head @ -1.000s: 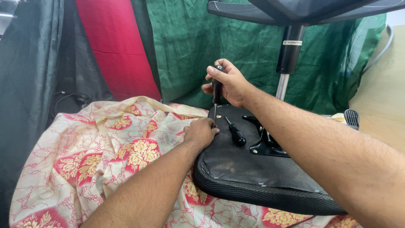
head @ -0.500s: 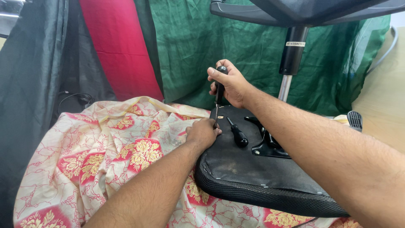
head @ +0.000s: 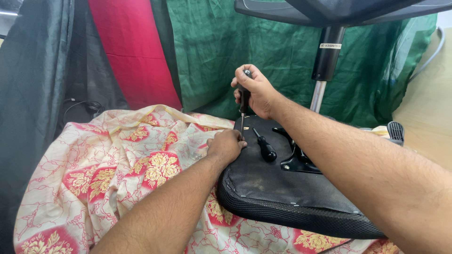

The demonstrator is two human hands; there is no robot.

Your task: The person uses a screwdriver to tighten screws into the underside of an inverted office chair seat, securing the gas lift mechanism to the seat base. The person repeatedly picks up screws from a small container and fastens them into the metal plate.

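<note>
Fingers of the right hand [head: 254, 91] wrap a black-handled screwdriver [head: 244, 101], upright on the upturned black chair seat [head: 282, 183]; left hand [head: 226, 146], loosely curled, steadies its tip.

right hand [head: 256, 91] grips a black-handled screwdriver [head: 244, 101] upright, its tip down at the far left corner of an upturned black chair seat [head: 282, 188]. left hand [head: 226, 146] rests closed on that corner beside the tip. a second screwdriver [head: 264, 146] lies on the seat, which sits on floral cloth [head: 117, 169].
</note>
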